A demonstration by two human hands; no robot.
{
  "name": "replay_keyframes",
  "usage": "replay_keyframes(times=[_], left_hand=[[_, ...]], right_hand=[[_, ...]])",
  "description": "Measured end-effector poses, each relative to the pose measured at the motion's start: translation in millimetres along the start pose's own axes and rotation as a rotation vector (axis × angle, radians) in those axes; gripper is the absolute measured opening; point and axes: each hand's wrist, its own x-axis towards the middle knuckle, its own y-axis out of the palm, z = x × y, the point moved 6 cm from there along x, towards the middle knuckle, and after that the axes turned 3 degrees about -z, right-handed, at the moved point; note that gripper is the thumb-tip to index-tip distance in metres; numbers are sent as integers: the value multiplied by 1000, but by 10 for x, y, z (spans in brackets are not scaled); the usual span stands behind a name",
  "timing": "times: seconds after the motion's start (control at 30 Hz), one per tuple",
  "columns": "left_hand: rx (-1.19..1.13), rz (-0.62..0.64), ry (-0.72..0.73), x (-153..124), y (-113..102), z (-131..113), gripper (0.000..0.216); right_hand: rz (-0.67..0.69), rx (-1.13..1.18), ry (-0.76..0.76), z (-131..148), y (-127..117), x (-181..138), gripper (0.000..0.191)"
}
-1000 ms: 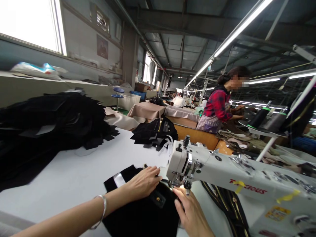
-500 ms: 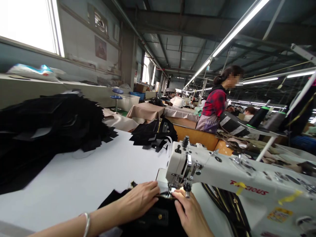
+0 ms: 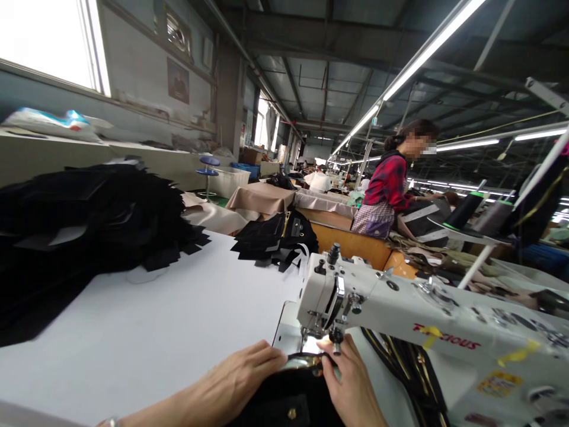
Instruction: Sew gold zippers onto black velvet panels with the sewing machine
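A black fabric piece with a small gold stud lies in front of the white sewing machine. A gold-toothed zipper runs along its top edge, close to the needle area. My left hand grips the left part of this edge with fingers pressed together. On the other side, my right hand pinches the edge by the zipper, just below the presser foot. The fingertips of both hands are partly hidden by the fabric and the machine.
A large pile of black cut pieces covers the left of the white table. Black pieces with a gold zipper lie behind the machine. More zippers rest under its arm. Thread cones stand right; a co-worker stands beyond.
The fabric's zipper edge has come away from the needle toward me, showing more gold teeth. My left hand has moved down and left. The co-worker's arm now reaches forward.
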Motion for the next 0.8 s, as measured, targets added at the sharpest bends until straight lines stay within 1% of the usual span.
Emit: replay_keyframes(times=[0.07, 0.13, 0.23, 0.3, 0.4, 0.47, 0.57, 0.63, 0.7, 0.77, 0.8], left_hand=[[-64, -13, -99, -32, 22, 31, 38], [-111, -38, -192, -16, 92, 104, 32], [-161, -58, -281, 105, 239, 215, 26], [-205, -43, -307, 227, 332, 247, 23], [-324, -9, -330, 385, 433, 246, 28], [-405, 47, -372, 436, 499, 252, 34], [-464, 163, -432, 432, 586, 258, 44], [-444, 182, -438, 403, 579, 234, 40], [-375, 125, -410, 366, 502, 170, 30], [-276, 94, -376, 302, 426, 72, 29], [-220, 117, -362, 258, 412, 20, 31]], right_hand=[[35, 48, 4, 47, 18, 7, 33], [88, 93, 38, 81, 47, 19, 35], [152, 151, 129, 102, 61, 39, 29], [154, 200, 167, 115, 23, 62, 26], [137, 320, 211, 111, -72, 107, 25], [139, 442, 302, 59, -118, 122, 22], [174, 602, 447, -44, -121, 116, 17], [174, 582, 465, -103, -120, 113, 14], [141, 500, 450, -156, -130, 112, 13], [102, 436, 434, -194, -144, 110, 14], [87, 417, 426, -204, -152, 110, 14]])
